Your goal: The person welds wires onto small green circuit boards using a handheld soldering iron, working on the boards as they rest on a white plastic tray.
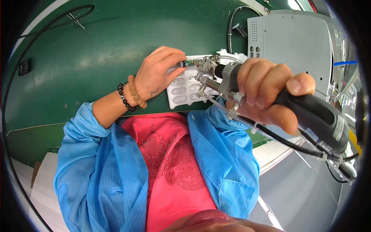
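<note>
My left hand (157, 72) is closed at the fingertips around the near end of a small green circuit board (192, 62), just above a white molded tray (178, 92). My right hand (266, 87) wraps round the thick black handle of a powered screwdriver (315, 116) with metal fittings and a side tube. The tool slants down to the left, and its metal nose is at the board's right end. Whether the tip touches the board cannot be made out. Some of the tray's oval pockets show; the tool hides others.
A green work surface (104, 42) spreads across the front. To the right stands a grey metal box (291, 42) with round connectors, and a black cable (229, 33) loops beside it. Another black cable (7, 77) curves along the left. A small black block (25, 67) sits at the far left.
</note>
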